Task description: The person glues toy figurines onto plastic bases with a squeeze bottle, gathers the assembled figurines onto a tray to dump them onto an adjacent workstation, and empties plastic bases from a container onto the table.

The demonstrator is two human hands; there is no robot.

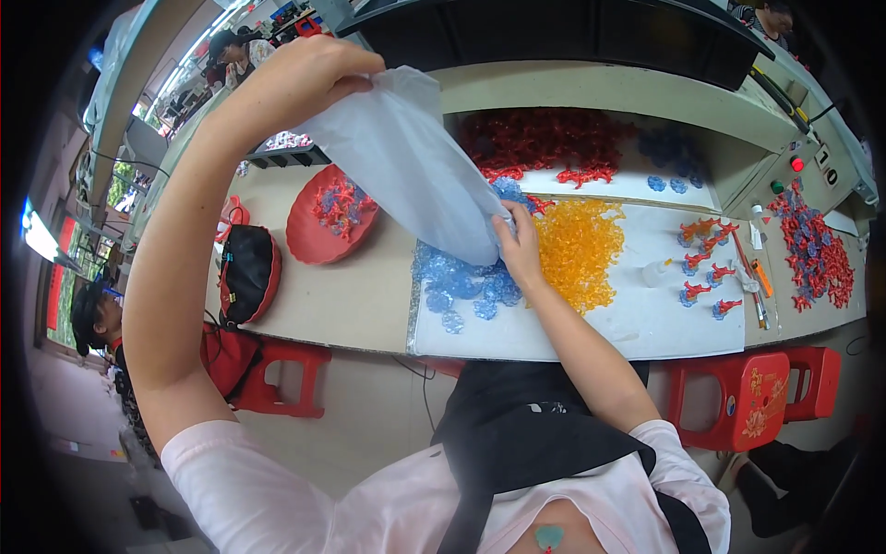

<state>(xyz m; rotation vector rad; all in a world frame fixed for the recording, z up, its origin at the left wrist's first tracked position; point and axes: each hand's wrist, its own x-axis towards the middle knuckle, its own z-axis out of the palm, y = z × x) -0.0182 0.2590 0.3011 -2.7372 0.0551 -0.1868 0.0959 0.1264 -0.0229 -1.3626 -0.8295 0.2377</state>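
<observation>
A whitish translucent plastic bag hangs slanted over the table. My left hand, raised high, is closed on its upper end. At its lower end my right hand pinches the bag's edge, fingers partly hidden. Beneath that end lies a spread of clear blue plastic pieces, and a few more blue ones show behind the bag. Just right of my right hand is a heap of clear orange-yellow pieces. Whether anything is still in the bag I cannot tell.
Red pieces fill the shelf behind. Several red-and-blue assembled figures stand at right near a small bottle and an orange cutter; more are piled beyond. Left are a red bowl and black pouch.
</observation>
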